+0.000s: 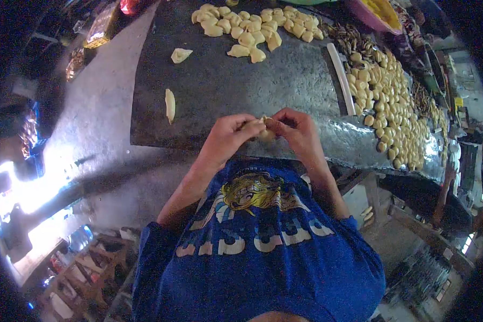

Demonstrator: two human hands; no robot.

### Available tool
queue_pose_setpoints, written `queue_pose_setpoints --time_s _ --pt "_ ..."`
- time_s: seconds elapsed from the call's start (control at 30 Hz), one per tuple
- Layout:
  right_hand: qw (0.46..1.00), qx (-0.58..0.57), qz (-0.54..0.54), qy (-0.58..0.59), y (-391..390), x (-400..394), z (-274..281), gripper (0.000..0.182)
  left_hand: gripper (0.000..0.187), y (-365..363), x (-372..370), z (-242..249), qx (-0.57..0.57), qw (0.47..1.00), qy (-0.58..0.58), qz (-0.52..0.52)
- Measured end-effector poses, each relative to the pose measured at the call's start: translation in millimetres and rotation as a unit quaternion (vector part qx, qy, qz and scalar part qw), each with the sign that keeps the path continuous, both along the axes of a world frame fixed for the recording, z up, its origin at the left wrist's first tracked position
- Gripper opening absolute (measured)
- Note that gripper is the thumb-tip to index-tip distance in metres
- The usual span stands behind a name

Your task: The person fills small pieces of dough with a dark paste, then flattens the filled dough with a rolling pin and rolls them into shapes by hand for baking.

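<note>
My left hand (240, 129) and my right hand (291, 127) meet at the near edge of the dark table (225, 80). Fingers and thumbs of both pinch one small piece of yellowish dough (266, 130), partly hidden behind them. Left of my hands a long narrow strip of dough (170, 106) lies on the table, and beyond it sits a flattened dough scrap (181, 55). Toward the far side are many cut dough pieces (247, 38) in a loose cluster.
A white stick or tube (341, 79) lies at the right, beside a large spread of rounded dough pieces (392, 102). A pink basin (373, 15) with yellow contents stands at the far right. Wooden shelving (91, 273) is at lower left.
</note>
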State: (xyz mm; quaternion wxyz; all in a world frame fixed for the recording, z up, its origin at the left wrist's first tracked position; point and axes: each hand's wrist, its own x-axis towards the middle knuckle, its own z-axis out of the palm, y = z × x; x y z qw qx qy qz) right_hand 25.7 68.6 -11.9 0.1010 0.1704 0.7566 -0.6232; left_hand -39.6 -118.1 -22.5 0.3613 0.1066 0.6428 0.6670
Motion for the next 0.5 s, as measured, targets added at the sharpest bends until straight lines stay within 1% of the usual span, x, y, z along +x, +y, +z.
queue_pose_setpoints --time_s 0.07,0.17,0.27,0.37,0.47,0.5 --pt "1.0 0.007 0.001 -0.016 4.7 0.0 -0.7 0.023 0.019 5.5 -2.0 -0.5 -0.06 0.997 0.041 -0.026" --pt "0.986 -0.131 -0.089 0.055 5.3 5.0 -22.2 0.021 0.02 14.8 -3.3 -7.0 -0.037 0.997 -0.054 0.049" --pt "0.989 -0.092 -0.069 0.088 2.6 7.2 -8.0 0.022 0.021 22.5 -2.2 -20.6 0.038 0.996 -0.04 0.068" --pt "0.991 -0.107 -0.066 0.04 9.8 8.5 -9.6 0.024 0.022 27.2 -3.5 -17.2 0.023 0.995 -0.08 0.054" --pt "0.989 -0.12 -0.087 0.023 17.3 7.3 -18.7 0.026 0.022 25.3 -1.8 -14.1 0.006 0.994 -0.093 0.059" --pt "0.982 -0.153 -0.105 0.037 14.8 7.4 -16.2 0.025 0.021 26.3 -1.7 -7.2 -0.034 0.996 -0.067 0.051"
